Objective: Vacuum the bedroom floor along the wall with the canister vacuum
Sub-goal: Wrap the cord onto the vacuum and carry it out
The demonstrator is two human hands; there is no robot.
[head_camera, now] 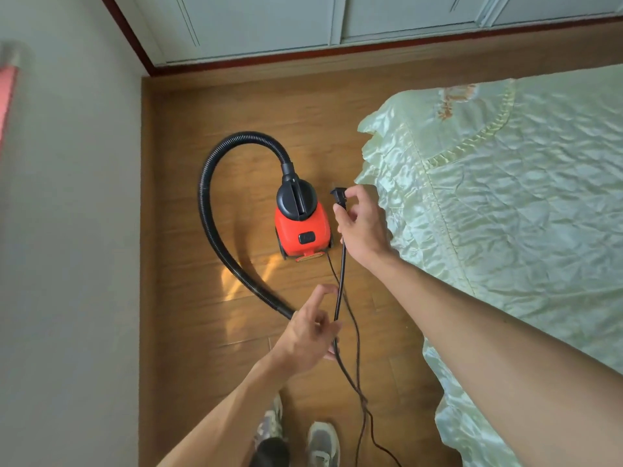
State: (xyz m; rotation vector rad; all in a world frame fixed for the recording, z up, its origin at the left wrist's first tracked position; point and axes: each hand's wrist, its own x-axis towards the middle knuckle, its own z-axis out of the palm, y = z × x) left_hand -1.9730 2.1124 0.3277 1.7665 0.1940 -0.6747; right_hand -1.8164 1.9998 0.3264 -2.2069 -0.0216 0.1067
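While we stand on the wooden floor (pixel 188 332), our left hand (pixel 308 335) pinches the power cord (pixel 340 291) and our right hand (pixel 362 227) pinches its plug (pixel 338 197) just beside the red canister vacuum (pixel 301 224). The vacuum's black hose (pixel 210 210) loops toward the grey wall (pixel 67 264); the bed (pixel 505 197) crowds its other side, with cupboard doors (pixel 269 21) beyond.

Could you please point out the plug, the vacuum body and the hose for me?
plug (pixel 339 197), head view, on its black casing.
vacuum body (pixel 301 227), head view, on the red shell.
hose (pixel 206 193), head view, on the curved left side.
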